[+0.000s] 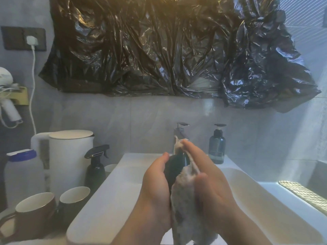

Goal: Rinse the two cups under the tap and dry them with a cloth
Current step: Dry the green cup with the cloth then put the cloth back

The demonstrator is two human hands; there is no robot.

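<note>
Holds dark glossy cup (pixel 175 167) in left grip (pixel 155 184), fingers curled round its side, lower centre of frame, over white ceramic sink (pixel 109 200) so drips fall in. Pinches grey-beige fleecy cloth (pixel 184 202) in right grip (pixel 214 184), thumb on top, pressed against cup wall to wipe it. Reads as drying step. Leaves brown mug (pixel 35 207) and dark mug (pixel 74 197) upright at lower left, beside sink, clear of the wiping.

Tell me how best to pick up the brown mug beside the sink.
Take the brown mug by its handle, coming from the near left: it stands upright, the handle sticks out that way, and the dark cup crowds its right side.
</note>
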